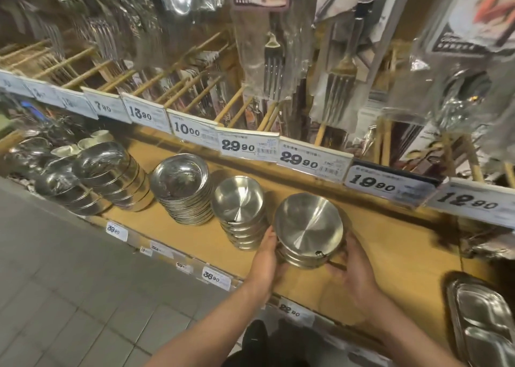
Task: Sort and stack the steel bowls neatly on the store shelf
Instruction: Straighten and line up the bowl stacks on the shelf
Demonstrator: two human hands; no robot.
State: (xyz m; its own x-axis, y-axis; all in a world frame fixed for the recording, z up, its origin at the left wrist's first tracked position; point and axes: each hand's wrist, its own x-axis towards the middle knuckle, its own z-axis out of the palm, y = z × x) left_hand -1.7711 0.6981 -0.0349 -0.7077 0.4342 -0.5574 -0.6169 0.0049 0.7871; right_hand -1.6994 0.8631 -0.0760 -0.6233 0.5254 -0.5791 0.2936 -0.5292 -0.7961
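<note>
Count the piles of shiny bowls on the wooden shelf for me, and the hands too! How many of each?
Piles of steel bowls standing alone: 4, at and
Piles being held: 1, the held stack
Hands: 2, the left hand and the right hand
Total: 5 piles and 2 hands, 7 things.

White price tags with bold black numerals (237, 146) line the front edge of the upper rail, reading 7.90, 13.90, 10.00, 29.90, 29.90, 19.90 and 12.90 from left to right. Behind them, pale wooden dividing rods (192, 88) separate packaged cutlery. Clear plastic sleeves holding steel forks (274, 74) hang above. A stack of rectangular compartmented steel trays (485, 325) sits at the far right. Grey square floor tiles (69, 297) cover the aisle at lower left.
</note>
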